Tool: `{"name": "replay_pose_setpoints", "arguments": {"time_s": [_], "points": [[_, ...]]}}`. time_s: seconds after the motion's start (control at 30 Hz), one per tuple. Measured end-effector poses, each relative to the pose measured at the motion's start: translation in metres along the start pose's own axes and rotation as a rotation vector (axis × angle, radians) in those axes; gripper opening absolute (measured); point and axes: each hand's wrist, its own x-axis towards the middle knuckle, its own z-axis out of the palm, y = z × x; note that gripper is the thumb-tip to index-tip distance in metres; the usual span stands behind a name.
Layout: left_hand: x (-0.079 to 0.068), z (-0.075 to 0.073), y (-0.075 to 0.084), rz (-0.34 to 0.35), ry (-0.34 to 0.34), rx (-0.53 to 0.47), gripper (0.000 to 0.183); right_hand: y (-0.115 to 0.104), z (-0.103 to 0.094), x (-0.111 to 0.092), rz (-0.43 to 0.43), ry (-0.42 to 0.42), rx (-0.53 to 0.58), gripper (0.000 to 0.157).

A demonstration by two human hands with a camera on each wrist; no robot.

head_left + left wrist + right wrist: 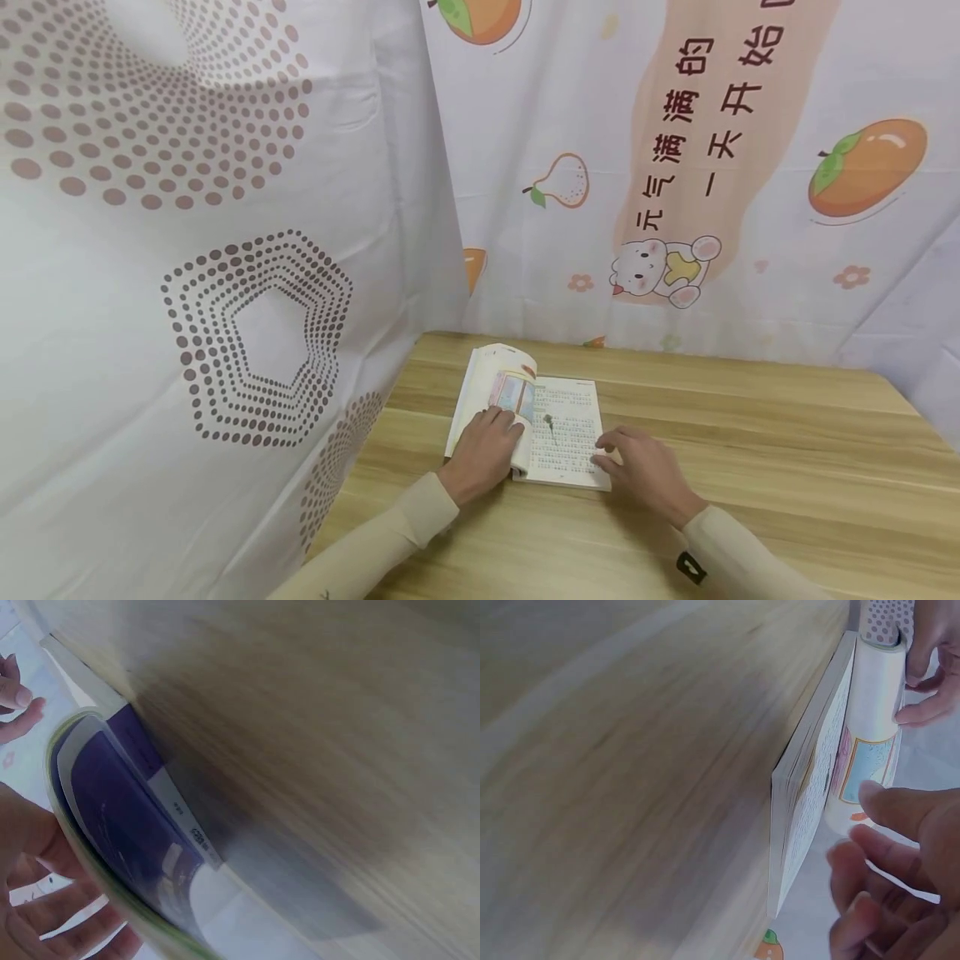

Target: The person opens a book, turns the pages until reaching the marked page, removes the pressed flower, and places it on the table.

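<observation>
An open book (pixel 566 400) lies on the wooden table, its left-hand pages bulging up in a curve beside the spine. My left hand (pixel 482 450) rests on those curved pages, over a coloured picture (pixel 513 392); in the left wrist view its fingers (pixel 71 922) spread along the bent pages. On the flat right page, which is full of print, lies a small dried flower (pixel 550 422) with a thin stem. My right hand (pixel 648 471) is at this page's right edge, fingers loosely bent and nothing between them.
The wooden table (pixel 712 417) extends to the right of the book. A white curtain with brown dots (pixel 255 333) hangs close on the left. Behind the table is a cloth (pixel 525 125) printed with fruit and lettering.
</observation>
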Motion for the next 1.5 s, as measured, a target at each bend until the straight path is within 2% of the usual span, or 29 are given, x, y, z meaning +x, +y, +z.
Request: {"name": "replay_pose_setpoints", "arguments": {"time_s": [0.2,0.5,0.73,0.93,1.17,1.5], "points": [[-0.002,-0.001,-0.005,-0.020,-0.032,-0.079,0.013,-0.003,0.005,0.011,0.080,-0.099,0.056,0.020],[-0.007,0.008,-0.014,-0.027,-0.027,-0.254,0.009,-0.016,0.020,0.030,0.101,-0.137,0.098,0.022],[-0.010,0.013,-0.019,-0.024,-0.064,-0.254,0.022,-0.023,0.033,0.048,0.123,-0.151,0.088,0.026],[-0.011,0.012,-0.021,-0.027,-0.069,-0.280,0.027,-0.025,0.041,0.062,0.160,-0.203,0.074,0.032],[-0.012,0.009,-0.021,-0.026,-0.101,-0.303,0.030,-0.019,0.046,0.069,0.205,-0.267,0.112,0.020],[-0.012,0.012,-0.023,-0.015,-0.090,-0.298,0.028,-0.014,0.042,0.076,0.228,-0.335,0.151,0.011]]}}
